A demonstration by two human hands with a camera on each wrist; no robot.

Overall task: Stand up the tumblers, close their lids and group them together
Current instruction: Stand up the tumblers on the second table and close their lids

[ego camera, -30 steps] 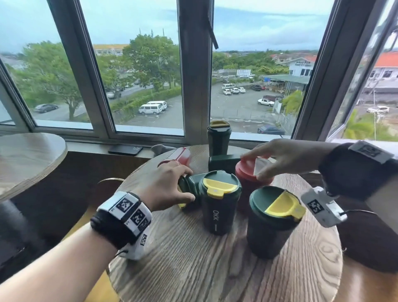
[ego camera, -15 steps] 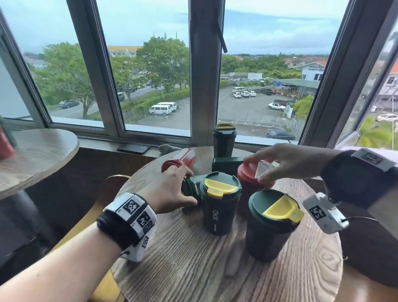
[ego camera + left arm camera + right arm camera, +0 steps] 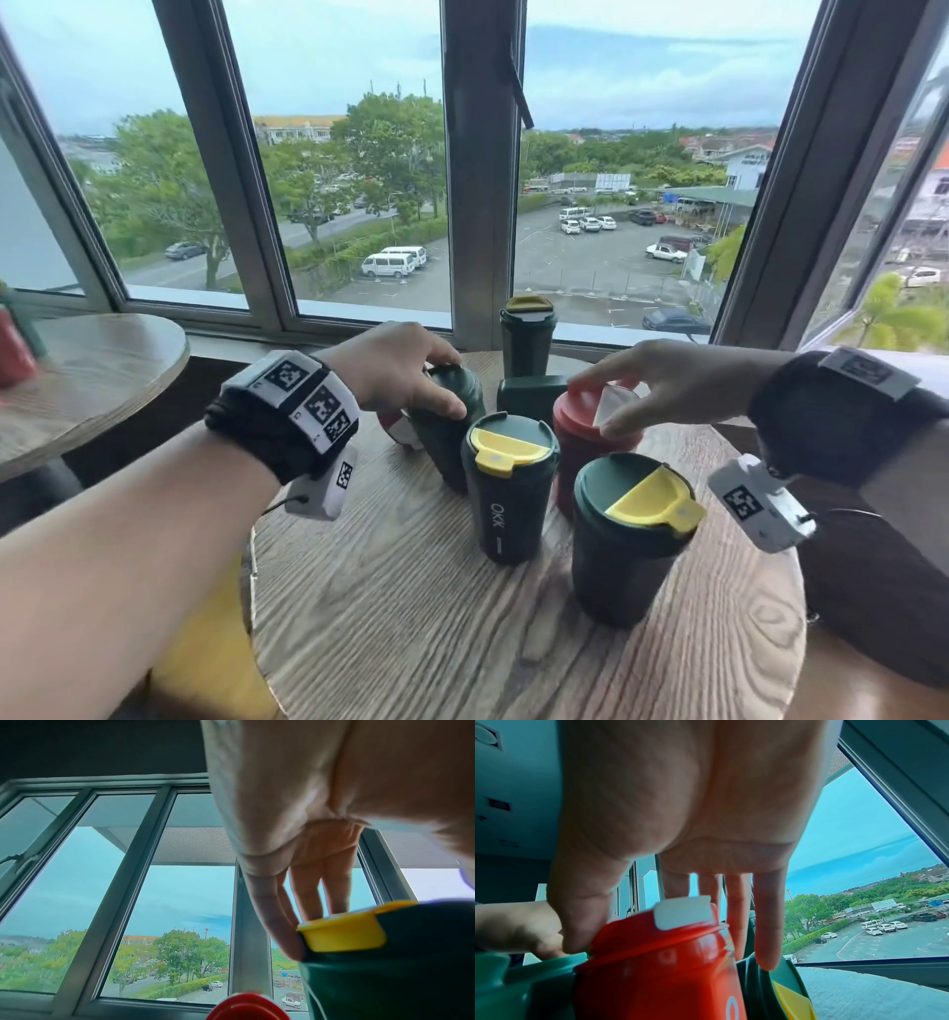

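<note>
My left hand (image 3: 441,385) grips the lid end of a dark green tumbler (image 3: 444,437) and holds it tilted, close to upright, left of the upright green "OKK" tumbler (image 3: 506,506), whose yellow flap is down. In the left wrist view my fingers (image 3: 334,894) sit on the gripped tumbler's yellow flap (image 3: 342,933). My right hand (image 3: 601,406) holds the lid of the upright red tumbler (image 3: 585,447), thumb and fingers on opposite rims; its white flap (image 3: 682,910) stands up. A nearer green tumbler (image 3: 624,570) has its yellow flap partly raised.
Another green tumbler (image 3: 528,336) stands at the back by the window, one more (image 3: 529,393) lies on its side behind the group, and a red one (image 3: 395,429) lies behind my left hand. All sit on a round wooden table (image 3: 462,642). A second table (image 3: 97,375) is at the left.
My left hand has raised the green tumbler from lying on its side to a tilted, nearly upright pose. My right hand has stayed on the red tumbler's lid.
</note>
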